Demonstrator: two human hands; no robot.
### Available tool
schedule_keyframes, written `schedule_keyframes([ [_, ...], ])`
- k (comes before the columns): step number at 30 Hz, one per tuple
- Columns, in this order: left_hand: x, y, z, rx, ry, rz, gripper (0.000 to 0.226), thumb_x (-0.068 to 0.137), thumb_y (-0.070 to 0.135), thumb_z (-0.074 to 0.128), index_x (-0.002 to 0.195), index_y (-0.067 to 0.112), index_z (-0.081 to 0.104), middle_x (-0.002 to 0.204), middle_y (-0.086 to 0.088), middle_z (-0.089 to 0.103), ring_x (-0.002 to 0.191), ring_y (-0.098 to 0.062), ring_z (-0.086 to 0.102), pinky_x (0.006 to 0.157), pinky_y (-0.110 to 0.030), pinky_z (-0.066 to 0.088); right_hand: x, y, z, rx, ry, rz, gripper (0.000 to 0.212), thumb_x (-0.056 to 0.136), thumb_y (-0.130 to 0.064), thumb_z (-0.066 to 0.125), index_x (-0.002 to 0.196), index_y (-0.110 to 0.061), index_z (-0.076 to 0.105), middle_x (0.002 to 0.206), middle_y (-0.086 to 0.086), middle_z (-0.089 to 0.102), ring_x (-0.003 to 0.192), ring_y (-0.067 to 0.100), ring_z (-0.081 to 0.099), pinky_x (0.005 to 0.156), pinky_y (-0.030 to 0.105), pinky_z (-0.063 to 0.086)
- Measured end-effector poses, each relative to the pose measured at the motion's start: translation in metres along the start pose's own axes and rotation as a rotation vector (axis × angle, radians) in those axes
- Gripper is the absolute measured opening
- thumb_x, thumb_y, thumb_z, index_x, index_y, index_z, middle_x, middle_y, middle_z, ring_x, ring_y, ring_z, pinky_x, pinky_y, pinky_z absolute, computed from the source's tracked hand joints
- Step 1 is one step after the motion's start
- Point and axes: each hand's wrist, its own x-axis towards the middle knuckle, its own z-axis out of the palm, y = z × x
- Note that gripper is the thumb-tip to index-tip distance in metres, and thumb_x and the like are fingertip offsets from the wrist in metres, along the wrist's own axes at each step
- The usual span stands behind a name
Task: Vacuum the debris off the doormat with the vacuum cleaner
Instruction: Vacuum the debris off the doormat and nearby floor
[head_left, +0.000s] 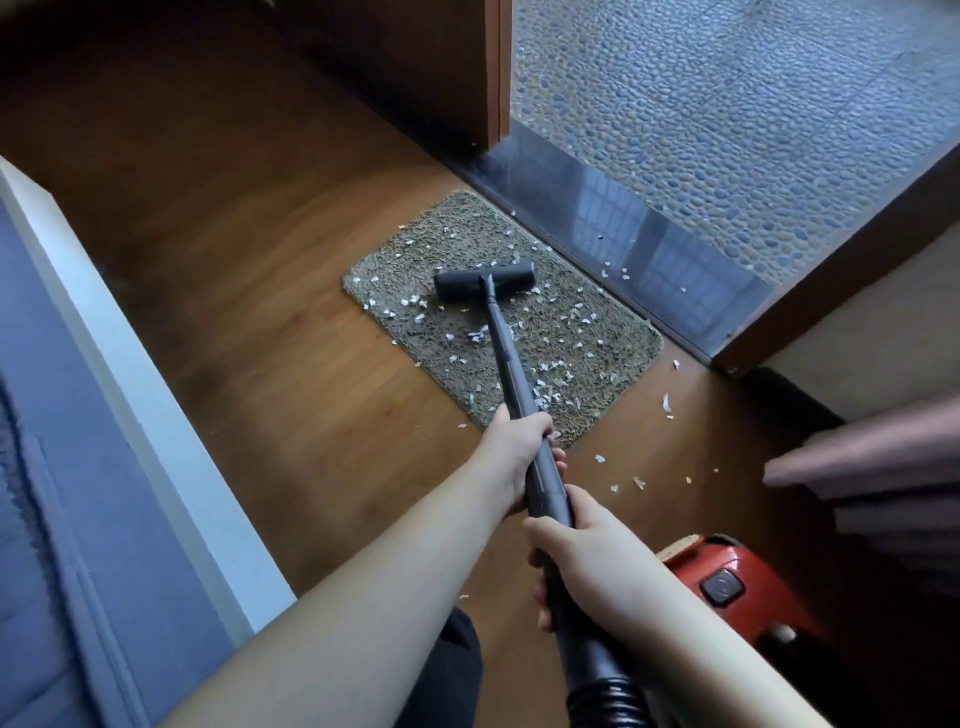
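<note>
Head-height view, angled down over doormat (498, 317)

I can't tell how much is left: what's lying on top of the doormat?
On the doormat lie scattered white debris flakes and the vacuum head, in its middle. Anything beneath the head is hidden. More flakes lie on the wooden floor.

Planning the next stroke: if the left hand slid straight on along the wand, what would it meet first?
Nothing but bare wand until the floor head on the doormat, as far as the left hand shows.

Grey-brown speckled doormat (498, 317); white debris (475, 335); black wand (506, 358); red vacuum body (737, 582).
</note>
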Motion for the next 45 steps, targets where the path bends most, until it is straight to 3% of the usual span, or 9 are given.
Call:
schedule_keyframes([
  [4,-0.005,-0.031,-0.016,0.020,-0.001,0.025,0.019,0.091,-0.003,0.045,0.105,0.008,0.036,0.063,-0.010,0.044,0.033,-0.013,0.045,0.038,-0.021,0.042,-0.008,0.037,0.016,0.058,0.014,-0.022,0.017,0.093,-0.005,0.049,0.109,0.002,0.046,0.069,0.012,0.047,0.037,0.016,0.047,0.038,0.021,0.042],
  [7,-0.023,-0.050,-0.021,0.068,-0.023,0.054,0.009,0.093,-0.001,0.044,0.096,0.005,0.039,0.061,-0.010,0.044,0.025,-0.012,0.045,0.036,-0.020,0.042,-0.025,0.062,0.027,0.080,0.031,-0.062,0.007,0.094,-0.003,0.048,0.101,-0.003,0.047,0.060,0.010,0.046,0.036,0.017,0.045,0.036,0.021,0.040],
  [12,-0.075,-0.063,-0.022,0.086,-0.060,0.059,0.019,0.095,0.000,0.044,0.110,0.006,0.036,0.059,-0.012,0.044,0.022,-0.013,0.044,0.031,-0.019,0.042,-0.073,0.078,0.041,0.094,0.068,-0.086,0.006,0.094,-0.001,0.047,0.094,-0.006,0.044,0.058,0.010,0.045,0.037,0.018,0.044,0.035,0.021,0.040],
  [20,-0.119,-0.092,-0.037,0.105,-0.063,0.003,0.010,0.097,0.004,0.044,0.105,-0.003,0.042,0.062,-0.014,0.047,0.025,-0.016,0.048,0.029,-0.018,0.040,-0.119,0.094,0.055,0.127,0.035,-0.025,0.007,0.095,-0.001,0.046,0.091,-0.006,0.043,0.058,0.010,0.045,0.031,0.014,0.044,0.034,0.018,0.039],
  [24,-0.120,-0.102,-0.041,0.129,-0.027,-0.040,0.015,0.099,0.008,0.046,0.108,-0.003,0.044,0.065,-0.015,0.049,0.050,-0.022,0.050,0.027,-0.019,0.040,-0.117,0.104,0.054,0.130,0.019,0.011,0.007,0.096,-0.003,0.047,0.092,-0.007,0.044,0.055,0.009,0.046,0.034,0.015,0.044,0.035,0.019,0.039],
  [29,-0.109,-0.102,-0.033,0.128,-0.032,-0.031,0.029,0.096,0.007,0.048,0.123,0.000,0.042,0.062,-0.013,0.049,0.042,-0.020,0.049,0.033,-0.019,0.043,-0.109,0.104,0.051,0.127,0.041,-0.005,0.005,0.095,-0.004,0.048,0.100,-0.006,0.045,0.062,0.011,0.046,0.035,0.016,0.046,0.035,0.021,0.041],
  [34,-0.092,-0.098,-0.020,0.113,-0.007,-0.003,0.049,0.095,0.004,0.047,0.141,0.000,0.029,0.063,-0.014,0.047,0.039,-0.020,0.047,0.033,-0.020,0.043,-0.097,0.100,0.036,0.098,0.043,-0.007,0.007,0.096,-0.004,0.047,0.103,-0.006,0.046,0.063,0.012,0.046,0.033,0.016,0.046,0.035,0.020,0.041],
  [45,-0.056,-0.075,-0.013,0.100,0.020,0.025,0.059,0.095,0.002,0.045,0.147,0.009,0.020,0.066,-0.014,0.048,0.045,-0.021,0.049,0.032,-0.020,0.043,-0.063,0.083,0.023,0.061,0.023,-0.036,0.020,0.096,-0.006,0.048,0.114,0.003,0.046,0.066,0.012,0.045,0.034,0.016,0.045,0.034,0.021,0.039],
])
